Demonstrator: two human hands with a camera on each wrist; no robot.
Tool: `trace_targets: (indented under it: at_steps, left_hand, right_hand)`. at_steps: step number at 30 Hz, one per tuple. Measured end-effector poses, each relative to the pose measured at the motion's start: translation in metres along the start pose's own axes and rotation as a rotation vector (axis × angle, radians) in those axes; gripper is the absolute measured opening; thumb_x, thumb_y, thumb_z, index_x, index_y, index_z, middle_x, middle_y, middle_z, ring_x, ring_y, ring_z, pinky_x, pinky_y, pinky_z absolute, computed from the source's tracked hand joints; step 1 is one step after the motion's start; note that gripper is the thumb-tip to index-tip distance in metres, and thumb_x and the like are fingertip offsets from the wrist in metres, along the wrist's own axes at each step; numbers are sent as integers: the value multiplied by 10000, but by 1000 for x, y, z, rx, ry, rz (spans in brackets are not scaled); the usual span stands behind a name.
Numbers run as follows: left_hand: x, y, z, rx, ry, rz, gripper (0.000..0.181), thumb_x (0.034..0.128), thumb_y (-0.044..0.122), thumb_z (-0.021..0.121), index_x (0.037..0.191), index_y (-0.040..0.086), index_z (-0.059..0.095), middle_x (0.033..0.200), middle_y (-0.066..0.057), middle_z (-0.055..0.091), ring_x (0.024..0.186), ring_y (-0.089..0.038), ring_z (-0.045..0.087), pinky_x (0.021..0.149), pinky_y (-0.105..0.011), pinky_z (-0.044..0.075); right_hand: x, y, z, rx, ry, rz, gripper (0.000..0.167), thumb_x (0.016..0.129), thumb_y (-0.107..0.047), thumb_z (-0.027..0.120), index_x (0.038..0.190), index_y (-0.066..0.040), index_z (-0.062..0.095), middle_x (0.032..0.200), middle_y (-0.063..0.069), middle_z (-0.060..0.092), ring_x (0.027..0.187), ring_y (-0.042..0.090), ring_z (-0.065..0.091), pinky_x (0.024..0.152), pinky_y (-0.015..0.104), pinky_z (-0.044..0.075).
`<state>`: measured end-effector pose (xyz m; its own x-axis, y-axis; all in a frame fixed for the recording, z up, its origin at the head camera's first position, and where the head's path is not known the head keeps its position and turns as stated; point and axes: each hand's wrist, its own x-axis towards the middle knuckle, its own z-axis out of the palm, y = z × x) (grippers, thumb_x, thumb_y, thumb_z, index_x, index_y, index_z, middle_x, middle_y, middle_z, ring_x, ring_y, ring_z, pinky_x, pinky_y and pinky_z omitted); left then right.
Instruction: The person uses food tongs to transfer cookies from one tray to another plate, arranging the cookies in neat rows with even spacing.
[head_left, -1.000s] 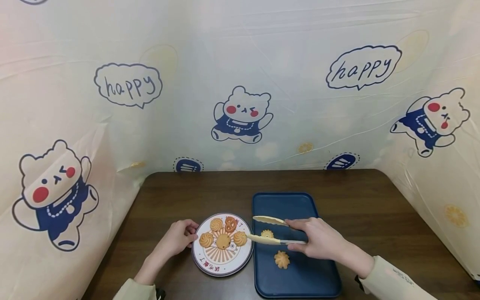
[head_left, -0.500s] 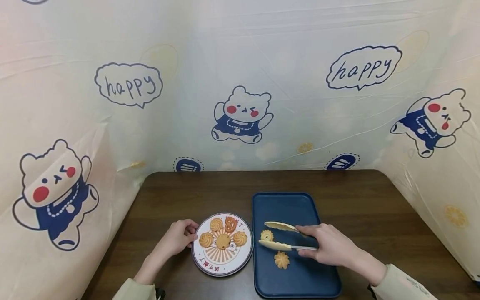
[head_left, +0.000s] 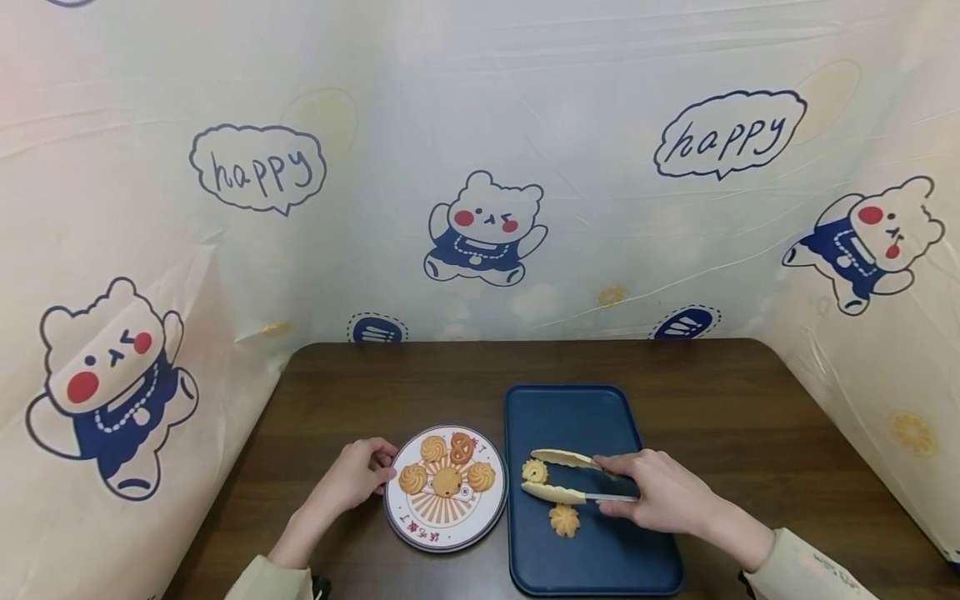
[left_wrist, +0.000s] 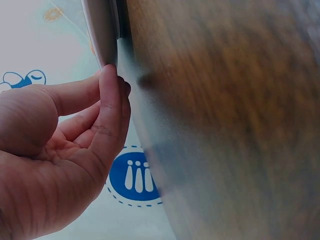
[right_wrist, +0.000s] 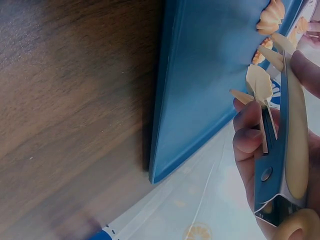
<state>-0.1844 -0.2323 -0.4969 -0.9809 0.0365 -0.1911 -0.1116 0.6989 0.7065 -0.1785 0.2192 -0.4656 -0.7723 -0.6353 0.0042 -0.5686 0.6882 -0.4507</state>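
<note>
My left hand (head_left: 360, 475) pinches the left rim of a round white plate (head_left: 442, 535); in the left wrist view the thumb and fingers meet at the plate's edge (left_wrist: 102, 30). On the plate lie several cookies and a pretzel (head_left: 462, 448). My right hand (head_left: 660, 492) grips yellow-tipped metal tongs (head_left: 558, 494), their arms spread apart. Between the tong tips sits a small ring-shaped cookie (head_left: 534, 472) on the dark blue tray (head_left: 592, 558); whether they touch it I cannot tell. Nearer me on the tray is a flower-shaped cookie (head_left: 564, 521).
The tray stands close against the plate's right side on a dark wooden table (head_left: 375, 383). A pale curtain (head_left: 480, 125) printed with bears hangs behind and along both sides of the table.
My right hand has drawn the tongs right, away from the plate's edge, and slightly toward me, bringing the tips around the ring-shaped cookie. The left hand and plate stay put.
</note>
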Motion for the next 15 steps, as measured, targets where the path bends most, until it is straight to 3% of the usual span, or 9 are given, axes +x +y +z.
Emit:
trace_targets:
  at_steps: [11, 15]
  left_hand:
    - [0, -2, 1, -10, 1, 11, 208, 878, -54, 705, 1079, -14, 670, 845, -66, 578, 696, -171, 566, 567, -287, 556]
    - [-1, -1, 0, -11, 2, 22, 202, 881, -53, 703, 1077, -18, 669, 848, -64, 578, 697, -167, 564, 564, -287, 555]
  right_hand:
    - [0, -1, 0, 28, -1, -3, 567, 908, -398, 727, 1324, -27, 627, 1246, 131, 669, 755, 9, 586, 600, 212, 454]
    - [-1, 0, 1, 41, -1, 1, 570, 914, -400, 720, 1333, -27, 620, 1254, 141, 663, 620, -16, 516, 514, 198, 427]
